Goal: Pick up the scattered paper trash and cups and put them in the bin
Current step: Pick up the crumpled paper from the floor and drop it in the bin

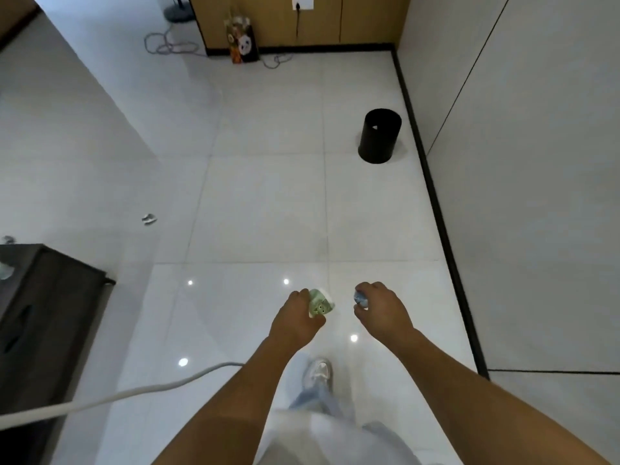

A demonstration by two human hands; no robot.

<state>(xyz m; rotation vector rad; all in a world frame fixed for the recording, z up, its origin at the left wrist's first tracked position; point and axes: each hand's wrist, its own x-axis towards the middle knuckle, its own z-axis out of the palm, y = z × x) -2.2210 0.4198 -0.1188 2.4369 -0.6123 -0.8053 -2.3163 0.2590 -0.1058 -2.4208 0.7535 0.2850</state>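
Note:
My left hand grips a green and white paper cup in front of me, above the white tiled floor. My right hand holds a small crumpled piece of bluish white paper, mostly hidden by the fingers. The black round bin stands upright on the floor ahead and to the right, close to the wall. A small scrap of paper trash lies on the floor at the left.
A dark cabinet stands at the left with a white cable running past it. A printed paper bag and loose cables sit by the wooden wall panel at the far end. A black skirting lines the right wall.

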